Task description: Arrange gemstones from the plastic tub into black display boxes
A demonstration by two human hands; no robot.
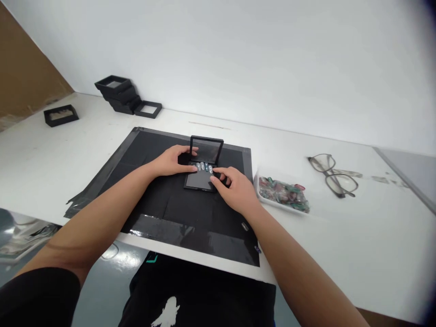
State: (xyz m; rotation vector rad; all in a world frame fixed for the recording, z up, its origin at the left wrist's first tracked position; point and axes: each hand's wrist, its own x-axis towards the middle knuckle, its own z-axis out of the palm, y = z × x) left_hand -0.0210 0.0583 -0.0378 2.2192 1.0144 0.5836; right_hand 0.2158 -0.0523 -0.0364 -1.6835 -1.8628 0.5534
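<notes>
This is looking like a small workshop or craft bench: a white table (218, 121) is standing against a plain white wall (245, 54), a black mat (185, 211) is covering part of its top, black frame-like cases (121, 94) are piling up at the back, and a white tray (282, 205) is holding many small coloured pieces (284, 193).

White wall (259, 59), glossy floor (116, 268)

Two hands, left (175, 161) and right (235, 186), touch shiny press-on nails (204, 167) inside an open black display case (198, 181) on a black mat (163, 190).
</notes>
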